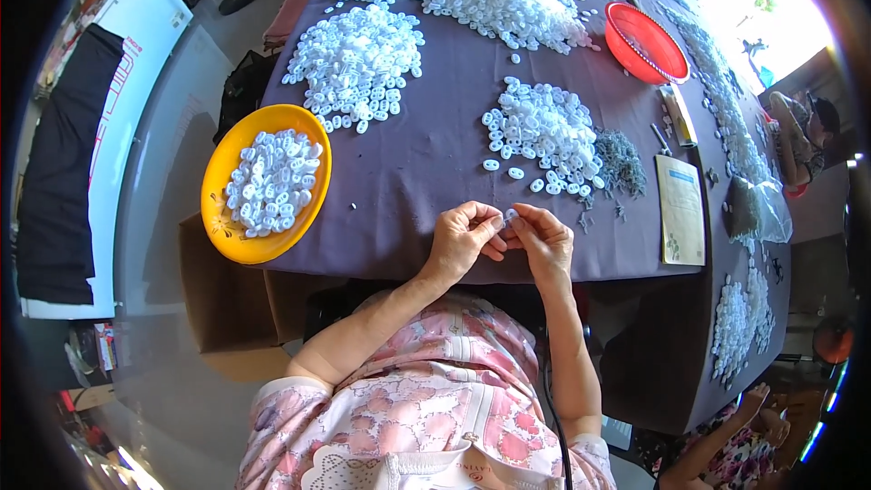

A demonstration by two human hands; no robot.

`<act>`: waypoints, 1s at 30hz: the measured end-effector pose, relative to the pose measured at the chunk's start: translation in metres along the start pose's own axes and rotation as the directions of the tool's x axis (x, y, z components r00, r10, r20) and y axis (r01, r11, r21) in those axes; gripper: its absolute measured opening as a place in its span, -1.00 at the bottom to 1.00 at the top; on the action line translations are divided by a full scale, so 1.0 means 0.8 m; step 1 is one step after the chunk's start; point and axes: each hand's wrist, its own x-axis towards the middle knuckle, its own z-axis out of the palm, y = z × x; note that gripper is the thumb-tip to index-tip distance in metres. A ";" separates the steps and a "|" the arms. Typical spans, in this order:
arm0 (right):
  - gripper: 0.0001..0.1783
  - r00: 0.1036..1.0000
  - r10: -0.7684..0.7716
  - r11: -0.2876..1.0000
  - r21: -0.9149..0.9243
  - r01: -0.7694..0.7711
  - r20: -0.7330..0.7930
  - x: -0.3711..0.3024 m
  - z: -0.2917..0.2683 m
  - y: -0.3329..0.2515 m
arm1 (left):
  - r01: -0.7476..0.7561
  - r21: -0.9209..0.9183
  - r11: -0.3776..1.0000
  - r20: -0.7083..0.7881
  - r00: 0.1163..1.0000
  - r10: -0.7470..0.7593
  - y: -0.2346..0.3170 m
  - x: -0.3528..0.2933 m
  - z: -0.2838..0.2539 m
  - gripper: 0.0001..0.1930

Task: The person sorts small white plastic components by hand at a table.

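Note:
My left hand (464, 234) and my right hand (544, 241) meet just above the table's near edge, fingers pinched. A small white oval plastic piece (511, 214) shows at the fingertips of my right hand. The left thumb and fingers are pressed together right beside it; whatever they pinch is too small to make out. Beyond my hands lies a loose pile of white two-holed oval pieces (542, 132). Against its right side rests a heap of small dark grey parts (621, 163), some strewn toward my right hand.
A yellow bowl (215, 183) of white pieces stands at the left table edge. Larger white piles (354, 59) cover the far side. A red basket (646, 44) and a beige packet (680, 209) lie to the right. Other people (798, 136) sit along the right.

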 end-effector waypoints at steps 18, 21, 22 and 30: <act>-0.82 0.988 0.151 0.946 0.287 -0.153 0.028 0.000 -0.008 -0.013 | 0.008 0.034 0.999 -0.027 1.000 -0.007 0.001 -0.002 0.003 -0.86; -0.83 0.995 0.100 0.962 0.254 -0.097 0.000 -0.002 -0.003 -0.012 | 0.007 0.030 1.000 -0.034 0.999 -0.006 -0.001 -0.001 0.002 -0.87; -0.84 0.996 0.085 0.965 0.250 -0.081 -0.005 -0.002 -0.002 -0.011 | 0.007 0.030 1.000 -0.036 0.999 -0.006 -0.001 -0.001 0.001 -0.87; -0.85 1.000 0.008 0.979 0.203 -0.006 -0.011 -0.005 0.001 -0.005 | -0.013 0.058 0.998 -0.019 1.000 0.014 -0.002 -0.001 0.002 -0.88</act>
